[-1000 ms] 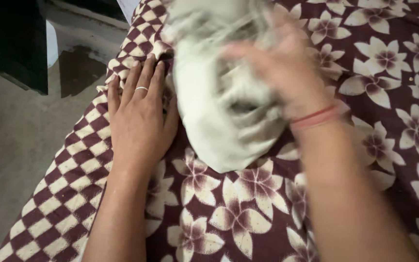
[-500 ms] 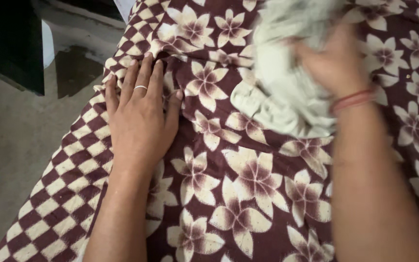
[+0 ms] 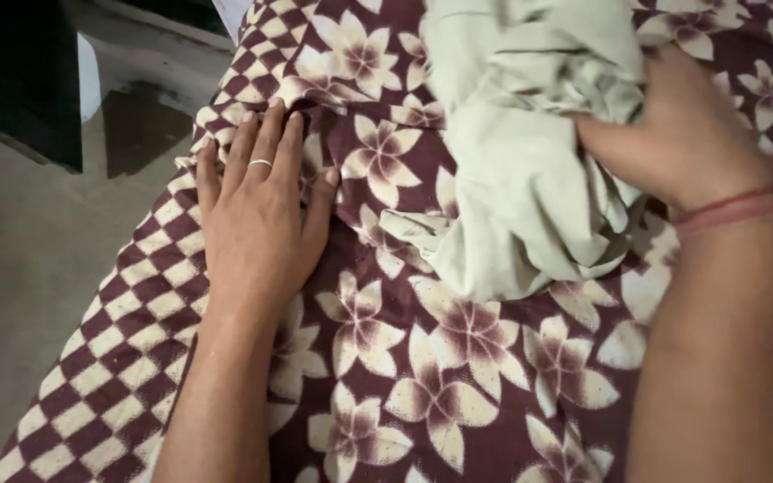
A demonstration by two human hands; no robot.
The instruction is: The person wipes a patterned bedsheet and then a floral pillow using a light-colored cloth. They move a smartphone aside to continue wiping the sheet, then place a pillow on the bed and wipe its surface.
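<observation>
Pale green cloth [image 3: 530, 170]: crumpled, bunched in folds, lying on the bedsheet at upper centre-right.

Right hand [image 3: 682, 134]: fingers closed into the cloth's right side, clamped on a fold; a reddish band [image 3: 735, 210] circles the wrist.

Left hand [image 3: 261, 210]: well left of the cloth, flat, palm down on the sheet, fingers together and extended, holding nothing; a thin ring [image 3: 260, 163] on one finger.

Bedsheet [image 3: 440, 385]: maroon with cream flowers under the cloth, checked border left of the left hand.

Floor [image 3: 20, 268]: grey, bare, left of the sheet's edge; a dark cabinet [image 3: 15, 76] at upper left. No packaging or signage visible.
</observation>
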